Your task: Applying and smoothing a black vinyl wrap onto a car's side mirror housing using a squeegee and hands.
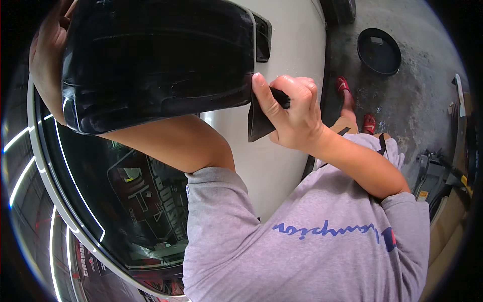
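The black side mirror housing [156,60] was held up close under the camera, filling the upper left of the view, its glossy shell lying against the white car body [297,45]. It was gripped at its far left end by the left hand [45,55], whose fingers were wrapped round the edge of the shell, though most of that hand was hidden behind the housing, so the exact closure could not be told. The left forearm was seen running beneath the mirror, from the grey sleeve up to the left edge. At the housing's right end, a dark cloth [261,118] was pinched in the right hand [292,110], the fingers curled shut over it and the thumb pressed upright against the corner of the shell; the cloth hung down just beside that corner, touching it. A grey shirt with blue lettering [322,236] was seen across the lower right. To the lower left, a dark car window [126,191] with a pale trim line was shown, full of reflections. Farther off, red shoes [354,105] were seen on the grey concrete floor [417,100], and beyond them a round black pan [378,50] lay flat on that floor, well apart from the car.
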A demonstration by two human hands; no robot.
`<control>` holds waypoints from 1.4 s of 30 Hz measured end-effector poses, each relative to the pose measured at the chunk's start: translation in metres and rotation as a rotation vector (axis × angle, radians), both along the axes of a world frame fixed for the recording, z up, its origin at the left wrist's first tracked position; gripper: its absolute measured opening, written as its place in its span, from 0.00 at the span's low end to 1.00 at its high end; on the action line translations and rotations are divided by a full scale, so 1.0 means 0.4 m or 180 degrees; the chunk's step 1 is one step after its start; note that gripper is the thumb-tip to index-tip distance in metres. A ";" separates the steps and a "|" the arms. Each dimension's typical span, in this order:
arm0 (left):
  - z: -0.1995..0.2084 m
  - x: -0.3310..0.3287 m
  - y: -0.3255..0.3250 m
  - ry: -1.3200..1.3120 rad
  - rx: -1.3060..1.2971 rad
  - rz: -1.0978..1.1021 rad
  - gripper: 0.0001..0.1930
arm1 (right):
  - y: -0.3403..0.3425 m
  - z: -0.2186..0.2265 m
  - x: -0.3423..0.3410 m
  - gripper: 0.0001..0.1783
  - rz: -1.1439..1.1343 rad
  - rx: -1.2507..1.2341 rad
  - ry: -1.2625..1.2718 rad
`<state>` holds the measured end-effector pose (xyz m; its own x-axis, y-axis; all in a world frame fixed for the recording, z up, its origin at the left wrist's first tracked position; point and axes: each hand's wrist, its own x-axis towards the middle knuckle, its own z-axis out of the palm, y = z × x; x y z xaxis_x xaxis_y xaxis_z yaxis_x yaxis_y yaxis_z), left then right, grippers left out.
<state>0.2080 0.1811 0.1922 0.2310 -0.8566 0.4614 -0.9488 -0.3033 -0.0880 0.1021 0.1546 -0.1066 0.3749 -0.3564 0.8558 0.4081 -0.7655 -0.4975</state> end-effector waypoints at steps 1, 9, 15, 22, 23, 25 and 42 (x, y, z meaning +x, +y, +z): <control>0.010 -0.006 -0.015 0.0239 -0.0096 0.0419 0.42 | 0.002 0.002 0.001 0.48 -0.0013 0.0000 0.0003; 0.028 -0.006 -0.017 -0.0107 0.0244 0.0151 0.48 | -0.022 0.043 0.002 0.40 0.0033 0.0241 -0.0292; 0.083 0.093 -0.018 0.1403 -0.0163 0.0579 0.40 | -0.023 0.040 -0.014 0.36 -0.0246 0.0030 -0.0280; 0.040 0.036 -0.046 0.1324 -0.0618 0.0627 0.43 | -0.041 0.008 -0.095 0.40 0.0613 0.1151 -0.0120; 0.033 0.037 -0.049 0.1326 -0.0570 0.0628 0.43 | -0.035 0.028 -0.105 0.40 0.0602 0.1197 -0.0120; 0.028 0.036 -0.059 0.1355 -0.0866 0.0466 0.38 | -0.018 0.067 -0.132 0.42 0.0949 0.1456 0.0300; 0.011 -0.012 -0.092 0.1209 -0.0700 0.0880 0.43 | 0.010 0.148 -0.155 0.54 0.1785 0.2543 0.0882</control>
<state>0.2033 0.1443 0.1967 0.6212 -0.6320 0.4633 -0.7832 -0.5199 0.3410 0.0402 0.1585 -0.0473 0.8131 -0.4979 0.3016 0.3988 0.0991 -0.9117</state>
